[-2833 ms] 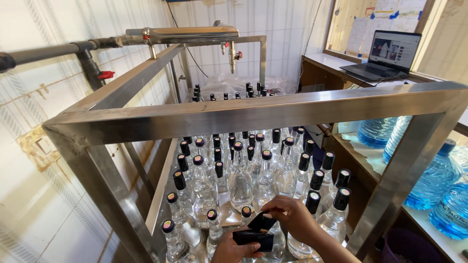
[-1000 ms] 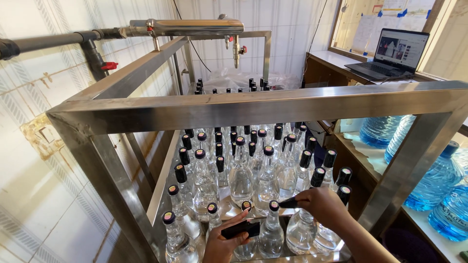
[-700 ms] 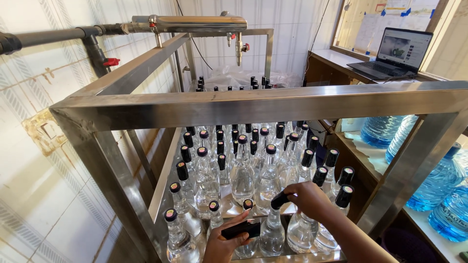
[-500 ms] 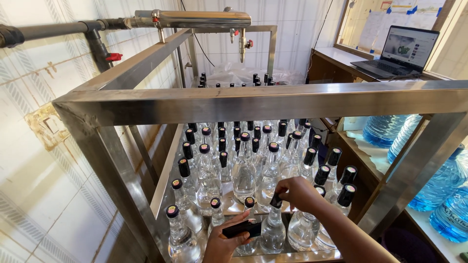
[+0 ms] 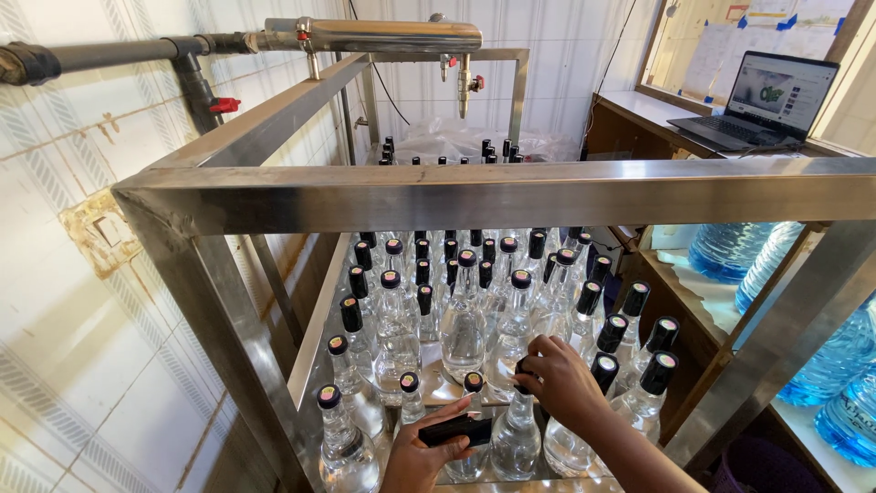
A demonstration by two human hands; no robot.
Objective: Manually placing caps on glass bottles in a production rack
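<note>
Several clear glass bottles with black caps stand packed on a steel tray [image 5: 318, 340] inside a steel frame [image 5: 493, 194]. My right hand [image 5: 558, 376] rests on top of a front-row bottle [image 5: 516, 440], its fingers closed round the black cap. Lower down, my left hand [image 5: 425, 451] holds a small stack of black caps [image 5: 456, 431] flat in its fingers, just in front of another capped bottle [image 5: 472, 391]. More capped bottles fill the rows behind and to the right.
A steel pipe with taps [image 5: 374, 36] runs overhead at the back. A tiled wall [image 5: 82, 274] is on the left. Big blue water jugs [image 5: 839, 365] stand on a shelf at right, and an open laptop [image 5: 766, 96] sits on a counter behind.
My right hand has moved from the caps in my left hand out to a front-row bottle top and pressed down there. My left hand has stayed low with its caps.
</note>
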